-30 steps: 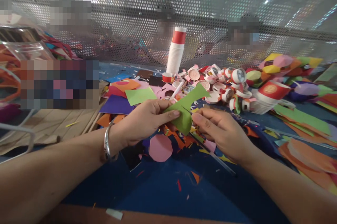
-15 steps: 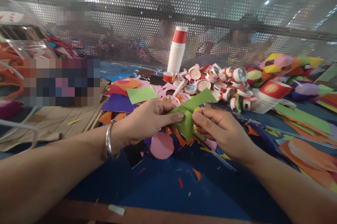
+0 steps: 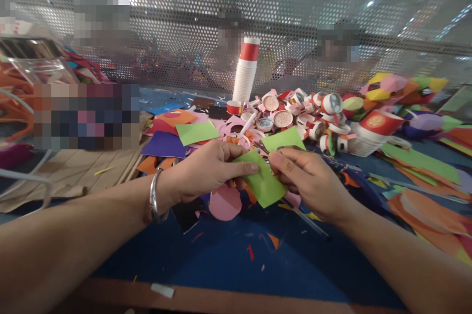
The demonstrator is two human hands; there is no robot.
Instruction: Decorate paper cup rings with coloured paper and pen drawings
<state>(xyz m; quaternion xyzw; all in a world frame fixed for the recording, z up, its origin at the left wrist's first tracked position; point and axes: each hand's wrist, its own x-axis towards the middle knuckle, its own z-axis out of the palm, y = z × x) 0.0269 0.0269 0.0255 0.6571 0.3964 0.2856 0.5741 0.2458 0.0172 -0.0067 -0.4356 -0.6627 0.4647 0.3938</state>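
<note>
My left hand (image 3: 217,166) pinches a piece of light green paper (image 3: 264,184) between thumb and fingers, its lower corner hanging down to the right. Close against that paper's right edge, my right hand (image 3: 306,171) is closed, thumb pressed to fingers. What lies inside its grip is mostly hidden; a dark thin thing shows by the index finger. A second light green area of paper (image 3: 283,140) shows just above the right fingers; whether it joins the first piece I cannot tell. Below the left hand lies a pink paper disc (image 3: 225,203).
Cut paper cups (image 3: 283,119) are heaped behind my hands, near a tall cup stack (image 3: 245,78) and a tipped stack (image 3: 376,129). Coloured paper (image 3: 164,144) lies left, more sheets (image 3: 424,161) right. Scraps dot the blue table (image 3: 221,260). A perforated metal screen (image 3: 177,48) stands behind.
The green paper in my left hand has turned and flattened, its lower part swinging down to the right. The upper green part now appears apart from it. Both hands stay nearly in place.
</note>
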